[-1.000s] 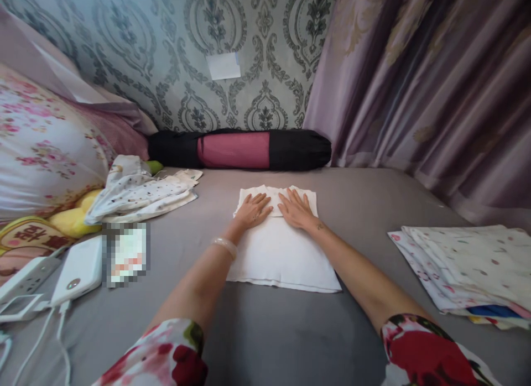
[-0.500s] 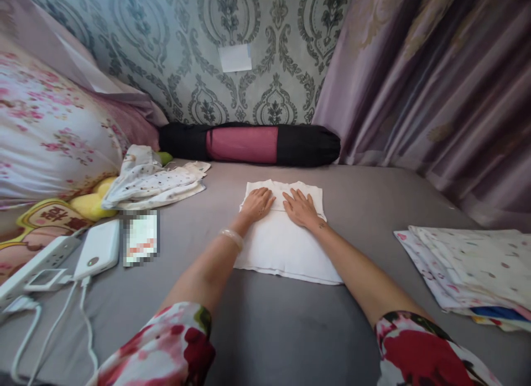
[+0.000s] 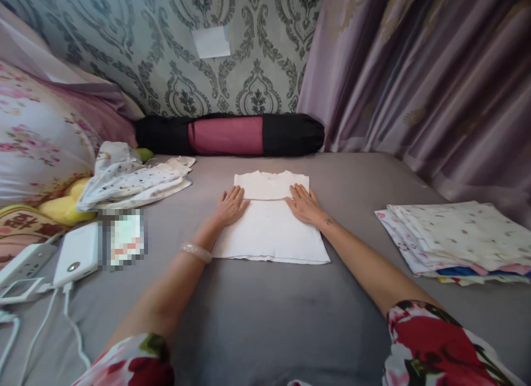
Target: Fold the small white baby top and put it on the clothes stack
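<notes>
A white folded garment [image 3: 269, 228] lies flat on the grey bed sheet [image 3: 265, 314] in front of me. My left hand [image 3: 231, 205] rests flat on its left edge, fingers stretched out. On the garment's right edge my right hand [image 3: 304, 204] lies flat as well, fingers spread. Both hands sit at the line where the top flap is folded over. Neither hand holds anything. A pale bangle [image 3: 196, 252] circles my left wrist.
A stack of folded patterned cloths [image 3: 456, 236] lies at the right. Loose spotted clothes [image 3: 128, 178] lie at the left beside a floral pillow [image 3: 37, 148], a power bank [image 3: 78, 254] and cables. A black and red roll [image 3: 230, 134] lies against the wall; curtains [image 3: 415, 82] hang at right.
My hands have slid apart from the middle of the garment to its left and right edges. The camera view has shifted slightly.
</notes>
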The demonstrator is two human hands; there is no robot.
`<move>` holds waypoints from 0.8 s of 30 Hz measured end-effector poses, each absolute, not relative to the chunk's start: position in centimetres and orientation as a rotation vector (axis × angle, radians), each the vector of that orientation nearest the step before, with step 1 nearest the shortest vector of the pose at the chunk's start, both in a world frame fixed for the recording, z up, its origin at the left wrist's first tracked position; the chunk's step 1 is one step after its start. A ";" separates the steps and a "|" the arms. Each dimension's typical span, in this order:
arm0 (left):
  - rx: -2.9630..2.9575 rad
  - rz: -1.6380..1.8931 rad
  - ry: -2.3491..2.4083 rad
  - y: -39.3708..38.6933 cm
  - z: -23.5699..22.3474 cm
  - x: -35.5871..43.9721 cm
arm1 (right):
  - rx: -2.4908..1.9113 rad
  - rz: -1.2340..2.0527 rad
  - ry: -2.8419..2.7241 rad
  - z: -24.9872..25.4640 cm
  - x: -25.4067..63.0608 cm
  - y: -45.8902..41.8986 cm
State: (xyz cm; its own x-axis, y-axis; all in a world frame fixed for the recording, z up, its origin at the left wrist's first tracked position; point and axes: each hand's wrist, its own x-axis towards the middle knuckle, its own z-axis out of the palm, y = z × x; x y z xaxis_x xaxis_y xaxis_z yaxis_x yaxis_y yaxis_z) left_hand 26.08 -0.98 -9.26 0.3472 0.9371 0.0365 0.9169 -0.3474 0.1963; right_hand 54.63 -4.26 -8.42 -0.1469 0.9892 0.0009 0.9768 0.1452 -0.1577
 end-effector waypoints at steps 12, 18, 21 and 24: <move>2.179 0.820 1.901 -0.4 -10.0 24.6 | -1.922 0.317 -1.692 -8.3 56.5 -3.8; 1.982 0.922 2.056 0.0 -10.3 24.2 | -2.017 0.320 -1.577 -8.3 59.7 -4.9; 1.958 0.951 2.055 0.1 -10.4 24.3 | -1.999 0.293 -1.690 -8.4 59.8 -5.5; 1.977 0.951 2.046 0.2 -10.3 24.3 | -2.029 0.248 -1.726 -8.5 59.3 -5.7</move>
